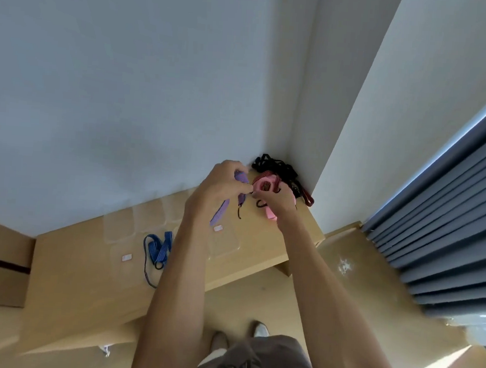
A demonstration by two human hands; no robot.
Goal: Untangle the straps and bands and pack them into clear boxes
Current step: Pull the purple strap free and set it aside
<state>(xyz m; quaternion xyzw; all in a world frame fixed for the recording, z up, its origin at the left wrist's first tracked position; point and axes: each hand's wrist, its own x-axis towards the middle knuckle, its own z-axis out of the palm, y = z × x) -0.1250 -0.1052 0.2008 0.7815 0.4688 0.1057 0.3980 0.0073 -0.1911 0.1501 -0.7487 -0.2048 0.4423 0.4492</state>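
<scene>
Straps sit in a tangle w/ both hands working on them, above the far right end of the worktop (80, 273). Left hand (221, 185) grips a purple strap (221, 211); fingers curled round its upper end, and its long axis runs down-left from the hand, free end hanging toward the worktop. Right hand (275, 202) pinches a thin black cord (260, 204) between fingertips, just beside the left thumb; a pink band (264, 185) loops over the right hand's fingers, w/ a dark red striped strap (276, 180) crossing it. Another pink bit shows under the right wrist.

Black strap pile (280, 167) lies in the far corner where wall (127, 89) meets a side wall, touching the back edge; a dark red loop (308, 200) trails from it to the worktop's right edge.

Blue striped strap (159, 248) lies apart, mid-worktop left of the left forearm, folded lengthwise w/ its long axis roughly front-to-back; a thin blue cord loops off it toward the near edge.

Clear boxes (135, 222) stand in a row along the back wall, hard to make out; another clear box (226, 240) sits between the arms.

Open surface left of the blue strap. Right edge drops to floor; grey curtain (449, 212) well to the right.
</scene>
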